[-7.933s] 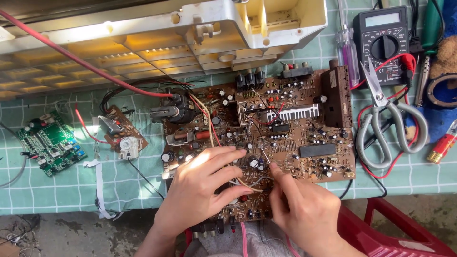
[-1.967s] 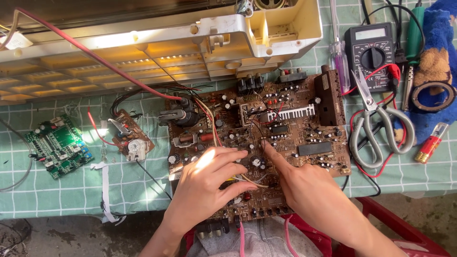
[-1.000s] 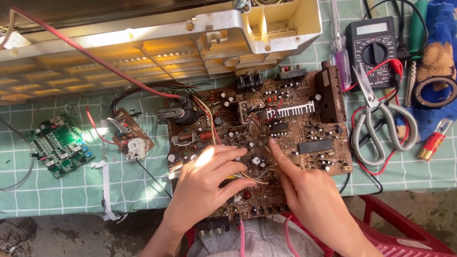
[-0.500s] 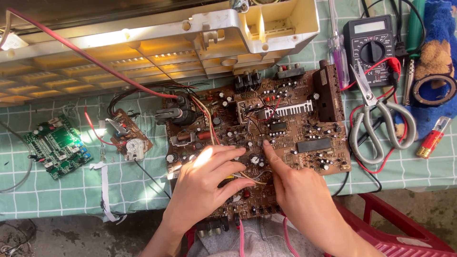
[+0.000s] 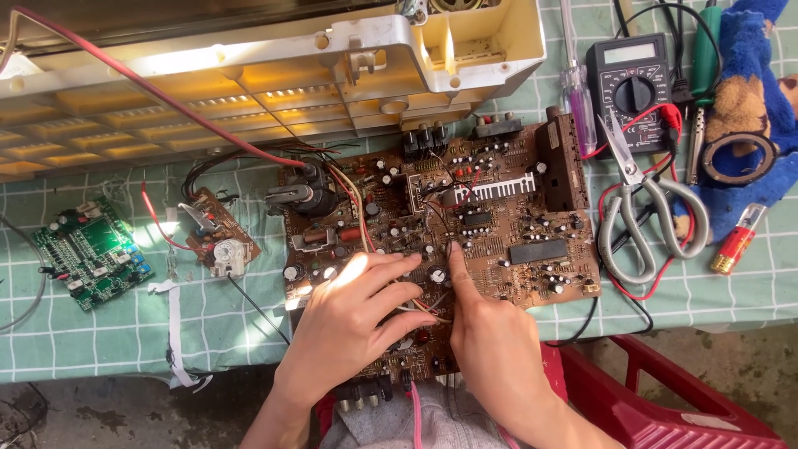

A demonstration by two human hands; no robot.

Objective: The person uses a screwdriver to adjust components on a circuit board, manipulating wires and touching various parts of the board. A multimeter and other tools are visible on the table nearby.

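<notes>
Green checked tablecloth (image 5: 100,333): brown circuit board (image 5: 499,224), crowded with components, beside scissors (image 5: 644,208). Your left hand (image 5: 349,320) fingers spread on it; right hand (image 5: 490,337) forefinger pointing, holding nothing.

Occlusions and crops, head view.

Left hand (image 5: 353,320) and right hand (image 5: 490,341) cover the near-centre of the brown circuit board (image 5: 499,224); components and thin wires beneath the palms not visible, and whether the fingers pinch a wire cannot be told. Board's near edge hidden behind wrists. Cream plastic housing (image 5: 274,75) cut off at top and left edges. Red plastic stool (image 5: 657,399) cropped at bottom. Blue cloth (image 5: 748,50) runs off the right edge. Markings on the small green board (image 5: 91,262) too small to read.
</notes>
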